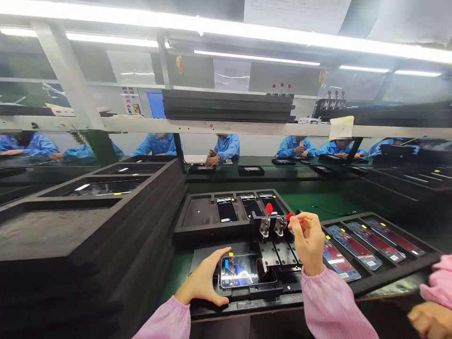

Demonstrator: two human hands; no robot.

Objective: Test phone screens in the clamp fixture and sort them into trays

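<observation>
A smartphone (242, 270) lies screen up in a black fixture (278, 288), with a yellow tab at its upper left edge. My left hand (203, 281) curves around the phone's left end, thumb and fingers spread apart; I cannot tell whether it touches the phone. My right hand (308, 240) pinches the red-tipped handle of a toggle clamp (290, 217) on the fixture's right side. Beside it stand another metal clamp (280, 227) and a clamp with an upright red tip (269, 208). Dark metal plates (270, 253) sit below the clamps.
Behind the fixture, a black tray (197, 230) holds three phones. Another tray (374, 282) at right holds several phones. Tall stacked trays (148, 240) flank the left. A co-worker's hand (423, 318) shows at lower right. People in blue sit across the bench, below a shelf (212, 126).
</observation>
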